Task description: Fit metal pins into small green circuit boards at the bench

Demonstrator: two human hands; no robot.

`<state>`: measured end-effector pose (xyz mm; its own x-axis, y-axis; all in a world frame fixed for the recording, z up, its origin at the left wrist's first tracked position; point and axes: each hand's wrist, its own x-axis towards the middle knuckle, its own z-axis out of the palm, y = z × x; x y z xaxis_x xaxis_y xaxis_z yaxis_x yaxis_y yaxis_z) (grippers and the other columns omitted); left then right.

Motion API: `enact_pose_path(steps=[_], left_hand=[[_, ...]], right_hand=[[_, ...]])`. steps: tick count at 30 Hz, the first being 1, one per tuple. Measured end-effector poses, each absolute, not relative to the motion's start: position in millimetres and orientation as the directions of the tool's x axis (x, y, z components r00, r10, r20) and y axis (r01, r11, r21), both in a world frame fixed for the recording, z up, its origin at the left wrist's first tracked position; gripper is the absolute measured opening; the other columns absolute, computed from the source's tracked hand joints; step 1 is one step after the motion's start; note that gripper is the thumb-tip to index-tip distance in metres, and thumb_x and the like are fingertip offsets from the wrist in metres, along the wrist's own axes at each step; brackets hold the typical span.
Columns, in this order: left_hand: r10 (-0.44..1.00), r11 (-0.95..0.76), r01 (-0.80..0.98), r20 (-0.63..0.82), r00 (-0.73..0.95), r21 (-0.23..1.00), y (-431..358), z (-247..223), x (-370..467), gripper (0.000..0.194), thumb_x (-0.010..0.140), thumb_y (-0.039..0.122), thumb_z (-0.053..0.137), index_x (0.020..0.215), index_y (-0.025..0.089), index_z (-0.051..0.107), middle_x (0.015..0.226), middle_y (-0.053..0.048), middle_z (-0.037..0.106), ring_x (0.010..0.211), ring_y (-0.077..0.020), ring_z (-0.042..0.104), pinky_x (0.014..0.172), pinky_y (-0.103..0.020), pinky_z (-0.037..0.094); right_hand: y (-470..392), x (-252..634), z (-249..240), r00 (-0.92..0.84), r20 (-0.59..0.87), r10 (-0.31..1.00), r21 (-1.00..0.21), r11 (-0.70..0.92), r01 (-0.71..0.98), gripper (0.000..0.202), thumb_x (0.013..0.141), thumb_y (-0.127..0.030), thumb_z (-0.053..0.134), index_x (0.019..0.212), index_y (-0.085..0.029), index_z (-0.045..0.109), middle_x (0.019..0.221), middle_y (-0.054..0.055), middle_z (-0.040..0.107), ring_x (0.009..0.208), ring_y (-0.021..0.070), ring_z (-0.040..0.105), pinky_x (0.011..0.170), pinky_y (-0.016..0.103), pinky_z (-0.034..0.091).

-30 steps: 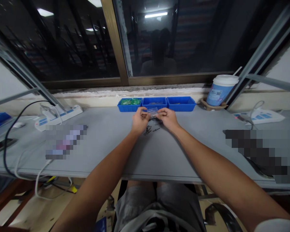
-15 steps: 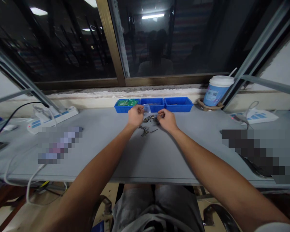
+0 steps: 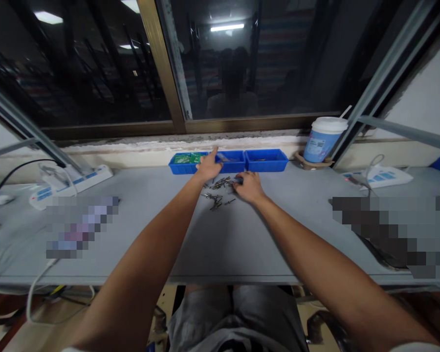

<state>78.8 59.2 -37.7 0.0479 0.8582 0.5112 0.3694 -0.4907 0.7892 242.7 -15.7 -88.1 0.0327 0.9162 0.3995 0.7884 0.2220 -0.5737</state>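
Grey laminate tabletop point(image 3: 220, 244) is carrying the whole scene as a seated person is working at a window bench. Well off to the left of the hands, a white power strip point(image 3: 71, 180) is lying near the sill. The left hand point(image 3: 208, 168) is reaching forward, fingers stretched and holding nothing that can be made out, its tips hovering at the near rim of the middle blue bin point(image 3: 230, 161); a clear little bag seems to be lying in that bin, though it is too small to tell surely. Just left of that hand a bin of green parts point(image 3: 186, 162) is sitting in the same row. Between and just below the two hands, a scatter of small dark screws point(image 3: 218, 191) is lying loose on the tabletop. The right hand point(image 3: 250, 187) is resting beside the pile, fingers curled down; whether it is pinching a screw cannot be told. Further right a third blue bin point(image 3: 266, 160) and a lidded paper cup point(image 3: 321, 141) are standing. The sorting of the spilled screws appears to be under way; the next move would call for a fine pinch on a single piece.
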Motion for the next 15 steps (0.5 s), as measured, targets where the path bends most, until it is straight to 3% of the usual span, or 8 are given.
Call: enact_pose_path(steps=[5, 10, 15], left_hand=[[0.859, -0.459, 0.590, 0.500, 0.105, 0.665, 39.7, -40.1, 71.1, 0.048, 0.066, 0.010, 0.070, 0.112, 0.022, 0.067, 0.134, -0.014, 0.057, 0.133, -0.0408, 0.039, 0.110, -0.063, 0.029], [0.840, -0.521, 0.648, 0.469, 0.273, 0.556, 17.8, -49.4, 54.8, 0.031, 0.071, 0.010, 0.059, 0.098, 0.020, 0.070, 0.118, -0.013, 0.066, 0.121, -0.0336, 0.054, 0.110, -0.055, 0.035], [0.854, -0.510, 0.678, 0.403, 0.328, 0.529, 8.1, -69.2, 41.0, 0.021, 0.076, 0.017, 0.058, 0.093, 0.022, 0.069, 0.110, -0.011, 0.070, 0.112, -0.0294, 0.061, 0.106, -0.048, 0.042]], right_hand=[[-13.2, 243.2, -92.5, -0.031, 0.389, 0.921, -0.541, 0.256, 0.801, 0.029, 0.080, -0.033, 0.061, 0.101, -0.018, 0.072, 0.106, 0.015, 0.065, 0.109, 0.0286, 0.052, 0.099, 0.043, 0.036], [-12.4, 241.1, -92.4, -0.054, 0.362, 0.931, -0.504, 0.244, 0.829, 0.025, 0.085, -0.036, 0.057, 0.094, -0.019, 0.074, 0.105, 0.016, 0.063, 0.110, 0.0305, 0.049, 0.098, 0.047, 0.037], [-10.7, 241.3, -90.1, -0.023, 0.341, 0.940, -0.536, 0.214, 0.816, 0.014, 0.080, -0.026, 0.062, 0.086, -0.022, 0.074, 0.099, 0.013, 0.063, 0.102, 0.0303, 0.051, 0.090, 0.047, 0.040]])
